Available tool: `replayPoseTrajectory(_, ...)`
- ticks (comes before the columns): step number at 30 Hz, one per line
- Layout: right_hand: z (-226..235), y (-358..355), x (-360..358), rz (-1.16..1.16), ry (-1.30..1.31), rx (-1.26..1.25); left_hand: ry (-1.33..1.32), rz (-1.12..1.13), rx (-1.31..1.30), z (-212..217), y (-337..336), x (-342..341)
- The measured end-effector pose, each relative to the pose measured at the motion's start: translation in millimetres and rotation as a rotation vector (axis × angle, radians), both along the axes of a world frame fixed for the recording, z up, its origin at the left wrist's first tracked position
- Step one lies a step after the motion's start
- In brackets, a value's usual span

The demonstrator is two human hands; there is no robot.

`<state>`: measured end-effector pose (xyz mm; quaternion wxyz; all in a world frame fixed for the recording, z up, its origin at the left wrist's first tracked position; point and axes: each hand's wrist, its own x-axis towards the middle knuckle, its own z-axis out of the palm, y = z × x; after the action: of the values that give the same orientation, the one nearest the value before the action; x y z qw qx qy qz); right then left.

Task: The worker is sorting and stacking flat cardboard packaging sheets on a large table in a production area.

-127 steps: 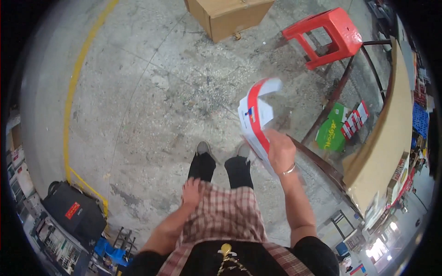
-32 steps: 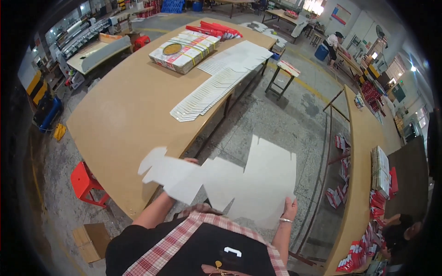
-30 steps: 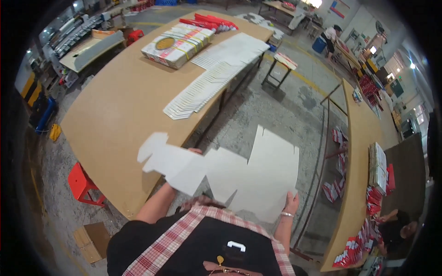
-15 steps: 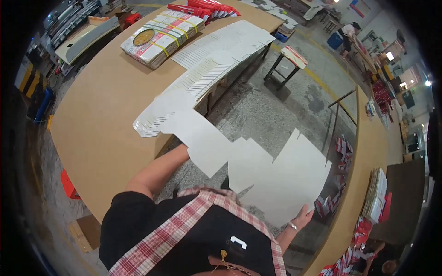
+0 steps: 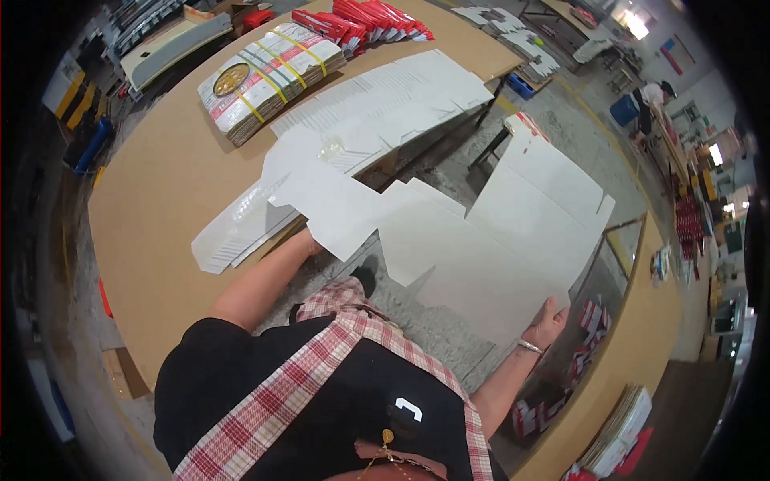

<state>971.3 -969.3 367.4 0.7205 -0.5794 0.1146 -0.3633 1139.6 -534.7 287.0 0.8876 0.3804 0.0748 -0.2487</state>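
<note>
A large white die-cut cardboard blank (image 5: 489, 264) with notched edges stretches between my arms, above the floor. My right hand (image 5: 549, 325) grips its near right edge, thumb on top. My left hand (image 5: 315, 242) is at the blank's left part, near the table edge; its fingers are hidden under the board. The blank's left end overlaps a fanned stack of similar white blanks (image 5: 385, 96) on the brown table. More white blanks (image 5: 233, 232) from this stack show at its near end, by my left forearm.
A strapped bundle of printed cartons (image 5: 269, 76) and red-and-white folded packs (image 5: 361, 22) lie on the brown table (image 5: 160, 184). A small stool (image 5: 489, 148) stands beyond the blank. At right is another long table (image 5: 634, 353) with a stack of flat cartons (image 5: 618, 433). A person (image 5: 654, 100) works far off.
The blank has swung up and away from my body, its right part now covering much of the stool. My right hand has moved farther out and right with it.
</note>
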Motion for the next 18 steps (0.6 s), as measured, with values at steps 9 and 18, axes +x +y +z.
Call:
replayPoseTrajectory(9,31.8,-91.1,256.1,0.072,0.219,-0.229,-0.336,0.243,0.046,-121.6,-82.0,172.3)
replayPoseTrajectory(18,19.6,-186.0,513.8,0.406,0.332,-0.407,-0.646,0.284,0.721,-122.0,-125.8,262.2)
